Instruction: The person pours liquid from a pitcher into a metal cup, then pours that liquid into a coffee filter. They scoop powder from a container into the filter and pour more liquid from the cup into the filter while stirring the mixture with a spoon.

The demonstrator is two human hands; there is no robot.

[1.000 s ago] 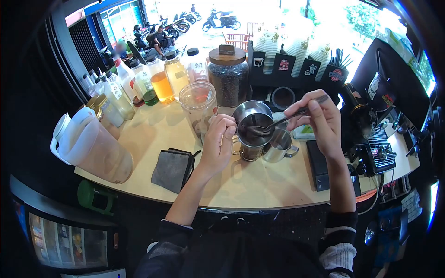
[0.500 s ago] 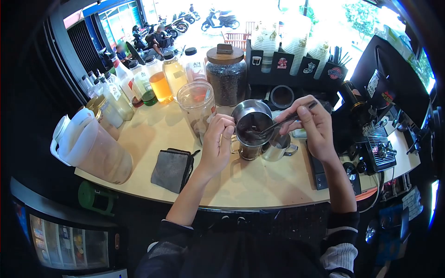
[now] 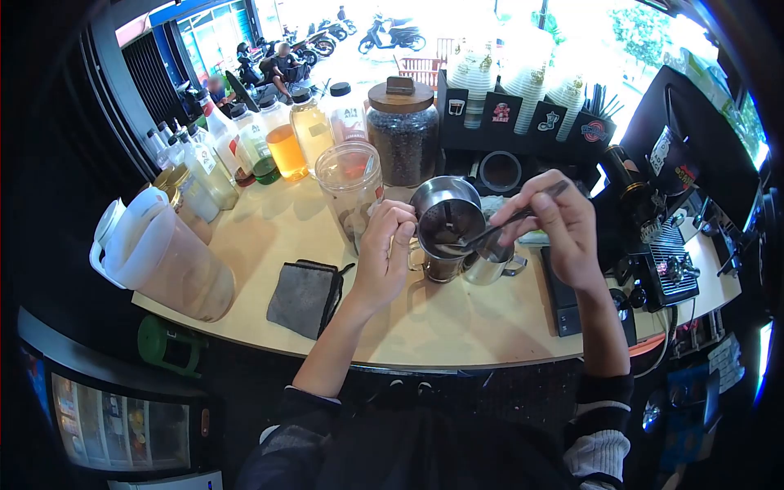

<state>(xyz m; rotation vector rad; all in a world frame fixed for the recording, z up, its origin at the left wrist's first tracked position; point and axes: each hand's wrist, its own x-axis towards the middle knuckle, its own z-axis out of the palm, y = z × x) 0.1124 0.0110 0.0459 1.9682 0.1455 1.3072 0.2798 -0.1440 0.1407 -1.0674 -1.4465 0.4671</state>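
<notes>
My left hand (image 3: 387, 247) grips a steel pitcher (image 3: 447, 196) by its left side, tilted so its inside shows with dark liquid in it. In my right hand (image 3: 559, 224) is a spoon (image 3: 508, 222), its lower end in the pitcher near the rim. Directly under the pitcher stands a glass mug (image 3: 442, 269) with dark contents, partly hidden. Beside the mug, to the right, is a second steel pitcher (image 3: 487, 268). A clear plastic jar (image 3: 349, 175) stands just behind my left hand.
A folded grey cloth (image 3: 300, 297) and a large plastic jug (image 3: 175, 261) occupy the left. Several syrup bottles (image 3: 286, 151) and a coffee bean jar (image 3: 401, 143) line the back. A black scale (image 3: 562, 298) lies right, before the espresso machine (image 3: 674, 253). Cups (image 3: 523, 86) fill a black holder.
The spoon and my right hand have shifted slightly right, with the spoon's lower end nearer the pitcher's front rim. My left hand and the pitcher are nearly unmoved.
</notes>
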